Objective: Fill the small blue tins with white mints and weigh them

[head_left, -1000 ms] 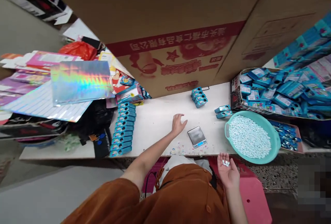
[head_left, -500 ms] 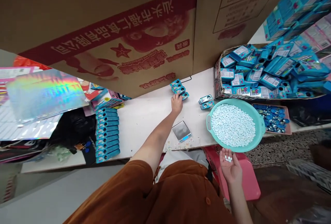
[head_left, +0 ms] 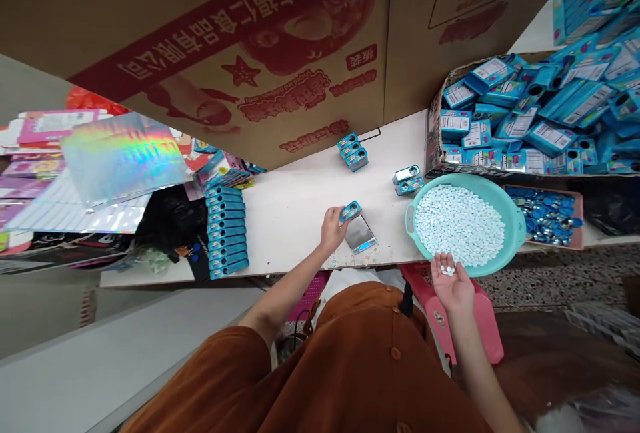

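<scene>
box pinched in left hand by far-left edge of scale, its top's long axis running near-left to far-right, right hand well right, palm-up, opened under white pellets by bowl.

1. The small blue box is partly covered by fingers of the left hand; its printed text is too small for reading.
2. The scale has its upper edge partly hidden by this box, and its figures cannot be read.
3. The white tablets on the right hand are too small to count surely.
4. The right forearm is cut by the lower edge.
5. The carton is cut by the upper edge.
6. The tray is partly hidden behind the basin.
</scene>
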`<action>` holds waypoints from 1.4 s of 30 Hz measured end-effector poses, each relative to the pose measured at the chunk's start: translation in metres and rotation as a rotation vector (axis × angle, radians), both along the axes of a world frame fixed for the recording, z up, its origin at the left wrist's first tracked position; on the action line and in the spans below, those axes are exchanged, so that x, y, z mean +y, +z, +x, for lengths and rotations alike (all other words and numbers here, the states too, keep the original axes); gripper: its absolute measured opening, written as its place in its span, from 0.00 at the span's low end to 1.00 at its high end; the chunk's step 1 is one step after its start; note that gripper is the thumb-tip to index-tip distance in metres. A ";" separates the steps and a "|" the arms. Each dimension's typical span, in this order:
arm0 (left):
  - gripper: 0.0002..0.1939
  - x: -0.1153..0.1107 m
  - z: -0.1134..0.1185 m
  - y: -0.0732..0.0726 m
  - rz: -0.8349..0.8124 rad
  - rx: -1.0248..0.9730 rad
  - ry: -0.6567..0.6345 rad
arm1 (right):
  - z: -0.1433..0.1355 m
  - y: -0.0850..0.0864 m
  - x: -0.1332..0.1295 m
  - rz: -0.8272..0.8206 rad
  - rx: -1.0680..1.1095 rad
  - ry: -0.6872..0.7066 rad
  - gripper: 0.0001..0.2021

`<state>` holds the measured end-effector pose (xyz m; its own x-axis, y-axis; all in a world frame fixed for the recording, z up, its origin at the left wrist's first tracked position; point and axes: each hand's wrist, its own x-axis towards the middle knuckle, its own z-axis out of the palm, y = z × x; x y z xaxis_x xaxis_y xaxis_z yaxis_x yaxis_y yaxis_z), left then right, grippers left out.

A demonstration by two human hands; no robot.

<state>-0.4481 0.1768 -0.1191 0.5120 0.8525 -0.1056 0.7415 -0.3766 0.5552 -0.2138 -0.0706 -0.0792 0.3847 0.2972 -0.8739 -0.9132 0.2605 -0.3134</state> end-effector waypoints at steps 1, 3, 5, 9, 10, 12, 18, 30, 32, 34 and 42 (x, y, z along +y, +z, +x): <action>0.18 -0.011 -0.010 0.003 -0.017 -0.007 0.001 | -0.003 0.001 0.000 0.011 0.002 -0.014 0.10; 0.18 -0.030 -0.024 0.005 -0.053 -0.018 0.007 | -0.010 0.002 0.000 0.030 0.004 -0.030 0.10; 0.18 -0.043 -0.030 0.003 -0.080 -0.027 0.017 | -0.018 0.004 -0.001 0.036 0.004 -0.030 0.10; 0.18 -0.055 -0.028 -0.008 -0.107 -0.054 0.023 | -0.035 0.006 -0.006 0.038 -0.036 -0.007 0.09; 0.18 -0.057 -0.027 -0.011 -0.109 -0.056 0.023 | -0.038 0.006 -0.007 0.040 -0.044 0.000 0.09; 0.20 -0.058 -0.026 -0.016 -0.107 -0.052 0.017 | -0.045 0.006 -0.011 0.040 -0.048 0.003 0.09; 0.39 -0.064 -0.048 -0.021 -0.015 -0.044 -0.026 | -0.062 0.011 -0.021 0.055 -0.055 -0.034 0.09; 0.30 -0.100 -0.136 -0.028 -0.041 0.028 -0.070 | -0.115 0.020 -0.036 0.087 -0.100 -0.091 0.09; 0.28 -0.103 -0.143 -0.030 -0.032 0.013 -0.080 | -0.124 0.021 -0.038 0.097 -0.093 -0.107 0.10; 0.27 -0.103 -0.148 -0.032 -0.021 -0.006 -0.083 | -0.131 0.021 -0.040 0.108 -0.088 -0.116 0.10; 0.22 -0.092 -0.149 -0.028 0.016 -0.069 -0.022 | -0.134 0.024 -0.035 0.101 -0.130 -0.060 0.09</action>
<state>-0.5975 0.0851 -0.1469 0.5364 0.8421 -0.0557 0.6928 -0.4017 0.5989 -0.3474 -0.1059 -0.0553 0.5119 0.3543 -0.7826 -0.8487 0.3495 -0.3969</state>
